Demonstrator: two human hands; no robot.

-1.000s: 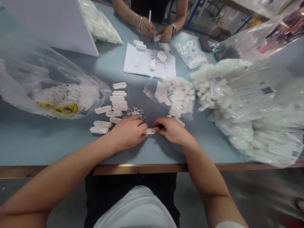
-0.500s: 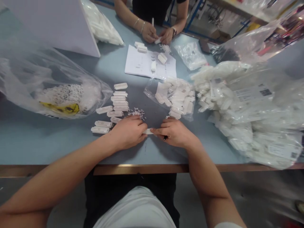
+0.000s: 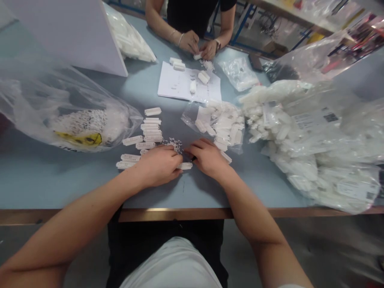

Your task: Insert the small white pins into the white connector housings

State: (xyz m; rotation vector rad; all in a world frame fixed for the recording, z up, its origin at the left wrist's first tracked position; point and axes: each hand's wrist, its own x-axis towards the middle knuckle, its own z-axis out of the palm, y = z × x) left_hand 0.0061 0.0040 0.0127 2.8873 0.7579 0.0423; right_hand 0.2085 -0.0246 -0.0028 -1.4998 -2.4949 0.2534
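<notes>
My left hand (image 3: 159,165) rests on the grey-blue table (image 3: 45,180), fingers curled round the left end of a white plastic connector strip (image 3: 186,165). My right hand (image 3: 205,158) sits just right of it, fingers bent, with a thin dark tool showing near the thumb; fingertips reach toward a small heap of tiny white pins (image 3: 173,144). Several finished white strips (image 3: 144,138) lie in rows left of my hands.
A big clear bag (image 3: 69,116) with white parts lies left. An open bag of white connectors (image 3: 222,122) and a large pile of bagged parts (image 3: 315,136) lie right. Across the table a person's hands (image 3: 199,46) work beside a paper sheet (image 3: 183,84).
My right hand has slid left and forward, from the strip's right end toward the pin heap. The left hand stays on the strip. The view has tilted slightly.
</notes>
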